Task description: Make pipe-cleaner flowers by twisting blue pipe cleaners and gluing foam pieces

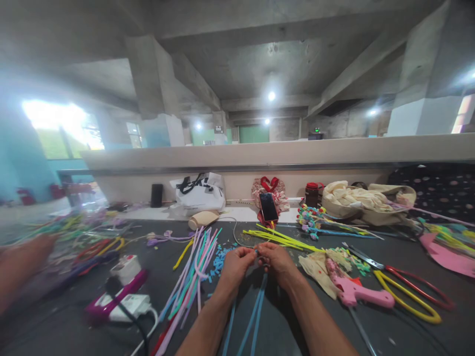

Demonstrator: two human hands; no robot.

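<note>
My left hand (234,266) and my right hand (276,261) meet over the dark table (289,331), fingertips pinched together on the tops of light blue pipe cleaners (256,311) that trail down toward me between my forearms. Both hands are closed on these strands. A bundle of pastel pipe cleaners (195,272) lies just left of my left hand, with small blue cut pieces (219,259) beside it. Yellow pipe cleaners (280,238) lie just beyond my right hand.
A pink glue gun (352,289) and yellow-handled scissors (404,289) lie at right. A white power strip (129,301) with a black cable sits at left. A phone (268,206), bags and a jar line the far wall. Another person's blurred arm (22,267) reaches in at far left.
</note>
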